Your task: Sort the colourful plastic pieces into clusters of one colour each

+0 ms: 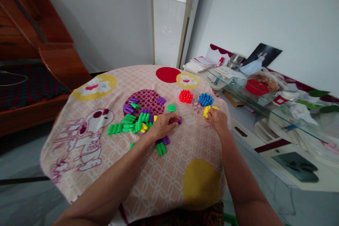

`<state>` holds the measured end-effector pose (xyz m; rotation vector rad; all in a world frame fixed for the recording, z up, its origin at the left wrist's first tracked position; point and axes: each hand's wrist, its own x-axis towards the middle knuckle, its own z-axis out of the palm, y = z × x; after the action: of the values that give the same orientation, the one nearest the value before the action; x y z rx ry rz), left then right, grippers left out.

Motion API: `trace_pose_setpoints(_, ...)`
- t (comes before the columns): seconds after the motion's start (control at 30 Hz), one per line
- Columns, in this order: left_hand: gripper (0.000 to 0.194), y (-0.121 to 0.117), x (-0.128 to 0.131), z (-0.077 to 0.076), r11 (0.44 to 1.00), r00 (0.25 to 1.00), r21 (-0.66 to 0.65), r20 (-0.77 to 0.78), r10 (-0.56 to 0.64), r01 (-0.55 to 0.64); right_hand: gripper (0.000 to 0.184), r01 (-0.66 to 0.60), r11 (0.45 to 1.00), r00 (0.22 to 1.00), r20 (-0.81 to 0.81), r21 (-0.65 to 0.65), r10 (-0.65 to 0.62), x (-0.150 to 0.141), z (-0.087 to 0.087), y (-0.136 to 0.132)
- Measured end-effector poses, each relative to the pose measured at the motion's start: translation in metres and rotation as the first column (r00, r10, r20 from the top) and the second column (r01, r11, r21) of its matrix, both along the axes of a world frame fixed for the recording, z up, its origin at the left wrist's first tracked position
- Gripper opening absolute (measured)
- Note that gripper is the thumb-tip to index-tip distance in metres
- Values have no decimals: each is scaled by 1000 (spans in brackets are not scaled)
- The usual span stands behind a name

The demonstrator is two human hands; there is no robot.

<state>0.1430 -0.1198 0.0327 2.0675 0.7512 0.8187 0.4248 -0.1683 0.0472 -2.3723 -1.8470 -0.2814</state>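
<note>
My left hand [166, 124] is over the middle of the table with its fingers pinched. A small purple plastic building piece [180, 120] shows at its fingertips. On the right, my right hand [217, 120] is closed at the edge of a tight cluster of yellow building pieces [207, 112]; its fingertips hide what they grip. Just beyond stand a red cluster [185, 96] and a blue cluster [206, 99] of rounded pieces. Green pieces [129, 119] and purple pieces [129, 108] lie in a loose group to the left, partly behind my left hand, with a few yellow ones among them.
A patterned cloth [111, 169] covers the round table. At right, a glass shelf [265, 107] holds papers, a red bowl [256, 87] and bagged food. A wooden seat [60, 60] is at left, a tall white cabinet unit [169, 24] behind.
</note>
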Motion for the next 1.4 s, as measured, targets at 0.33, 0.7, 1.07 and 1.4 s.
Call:
trace_pose_setpoints(0.33,26,34,-58,22,898,903,169,-80,423,-406,26,-57,975,979,-181,216,98,-33,-1,-21)
trace_pose_setpoints(0.7,18,28,-53,17,935,784,311,-533,320,-170,23,-235,953,852,-431,189,296,-93,-16,-31)
trace_pose_setpoints(1.07,20,29,-50,20,975,958,42,-185,221,-217,24,-286,921,627,-676,264,388,-114,-21,-35)
trace_pose_setpoints(1.4,26,10,-18,14,960,986,-268,166,-31,75,29,-163,965,225,-944,207,241,-124,-27,-36)
